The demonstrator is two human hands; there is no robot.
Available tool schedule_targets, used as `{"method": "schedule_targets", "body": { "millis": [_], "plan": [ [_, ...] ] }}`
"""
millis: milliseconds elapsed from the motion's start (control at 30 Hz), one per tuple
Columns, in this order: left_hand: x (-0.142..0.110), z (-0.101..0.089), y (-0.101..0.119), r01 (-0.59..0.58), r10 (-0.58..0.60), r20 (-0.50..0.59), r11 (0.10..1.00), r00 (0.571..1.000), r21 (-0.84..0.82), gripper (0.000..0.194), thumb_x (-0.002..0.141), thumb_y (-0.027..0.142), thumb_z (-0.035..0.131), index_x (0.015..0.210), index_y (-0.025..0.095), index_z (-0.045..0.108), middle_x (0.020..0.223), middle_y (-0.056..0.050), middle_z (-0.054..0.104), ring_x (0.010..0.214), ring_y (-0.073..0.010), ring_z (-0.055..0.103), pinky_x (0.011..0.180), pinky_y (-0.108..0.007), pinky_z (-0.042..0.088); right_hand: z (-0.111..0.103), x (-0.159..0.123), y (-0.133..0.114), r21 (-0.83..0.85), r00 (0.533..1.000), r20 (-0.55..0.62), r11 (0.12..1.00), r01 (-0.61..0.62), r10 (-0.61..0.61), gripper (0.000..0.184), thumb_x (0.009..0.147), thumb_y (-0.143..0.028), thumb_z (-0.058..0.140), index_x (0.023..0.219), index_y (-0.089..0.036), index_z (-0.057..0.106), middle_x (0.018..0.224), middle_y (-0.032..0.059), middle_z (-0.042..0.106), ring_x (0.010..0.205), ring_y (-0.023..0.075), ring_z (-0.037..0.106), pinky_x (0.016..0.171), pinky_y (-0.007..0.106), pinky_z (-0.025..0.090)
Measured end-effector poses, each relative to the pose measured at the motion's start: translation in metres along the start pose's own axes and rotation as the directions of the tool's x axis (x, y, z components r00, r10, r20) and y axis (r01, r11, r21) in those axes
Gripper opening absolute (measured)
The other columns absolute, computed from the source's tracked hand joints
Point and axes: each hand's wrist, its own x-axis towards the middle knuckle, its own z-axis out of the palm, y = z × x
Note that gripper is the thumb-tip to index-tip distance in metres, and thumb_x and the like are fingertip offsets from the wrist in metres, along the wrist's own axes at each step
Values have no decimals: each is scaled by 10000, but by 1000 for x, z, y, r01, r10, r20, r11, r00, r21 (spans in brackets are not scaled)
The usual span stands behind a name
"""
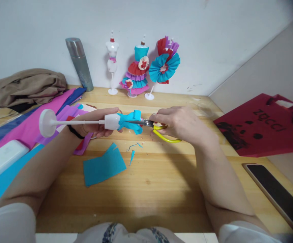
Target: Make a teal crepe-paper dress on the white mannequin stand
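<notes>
My left hand is closed around a small white dress-form mannequin, which lies sideways with its round base toward the left. Blue crepe paper wraps the mannequin's upper body. In my right hand is a pair of scissors with yellow handles; the blades lie along the blue paper at the torso. Whether they are cutting through it I cannot tell. Below, on the table, rest a blue paper piece and thin blue scraps.
Three more mannequins stand along the wall: a bare white one, one in a tiered paper dress, one with a blue paper fan. Left are a flask, brown cloth and coloured paper. Right are a red bag and phone.
</notes>
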Motion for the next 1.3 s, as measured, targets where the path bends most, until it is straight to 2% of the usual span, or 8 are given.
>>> {"method": "schedule_targets", "body": {
  "millis": [100,267,400,533,800,1033,1167,1300],
  "plan": [
    [1,-1,0,21,-21,-24,1000,999,-4,700,959,680,432,917,41,714,490,-68,596,352,-115,465,336,-197,335,1,0,0,-11,1000,-11,1000,2,-2,325,860,-146,503,1054,-243,746,865,78,744,697,198,606,589,310,279],
    [8,-10,-4,5,-4,70,1000,998,-22,717,903,738,486,908,61,720,453,-52,587,336,-131,488,323,-199,371,4,1,1,-16,999,-17,999,-40,40,282,903,-227,515,1077,-218,737,864,90,728,682,204,600,582,310,249],
    [10,-14,-9,-50,53,89,998,995,-38,704,916,725,467,914,69,723,467,-47,585,338,-126,478,312,-195,357,4,1,1,32,999,-1,998,-53,53,249,918,-311,541,1035,-191,725,852,98,710,679,204,598,581,305,249],
    [7,-12,-7,-32,34,70,999,997,-33,690,896,731,500,900,77,721,478,-53,593,356,-130,481,322,-201,360,4,0,0,89,999,-10,995,-39,40,249,912,-352,545,1011,-192,708,861,97,705,669,197,579,577,300,255],
    [3,-5,0,24,-22,46,999,999,-46,710,955,685,442,935,24,700,470,-55,585,355,-124,477,337,-192,365,5,0,0,94,999,6,995,-42,42,279,845,-261,534,1044,-187,714,883,96,706,671,195,561,579,295,247],
    [7,-10,-5,-17,20,105,999,994,-29,674,944,689,458,917,65,713,498,-65,607,363,-123,485,336,-196,369,5,1,-1,77,999,28,997,-27,25,310,819,-209,532,1065,-189,720,896,99,718,701,200,591,596,295,261],
    [8,-13,-6,-6,8,107,1000,994,-16,681,974,660,416,926,56,725,495,-72,612,357,-122,479,324,-195,353,4,1,-2,77,999,33,997,2,-5,302,838,-213,530,1075,-188,716,894,99,714,716,203,601,604,296,271],
    [6,-12,-6,-10,9,105,1000,994,7,655,960,670,445,910,84,734,500,-63,617,335,-113,472,305,-194,329,5,0,-1,94,999,25,995,22,-24,320,845,-232,535,1101,-192,723,902,99,720,729,210,609,595,298,266]
  ]
}}
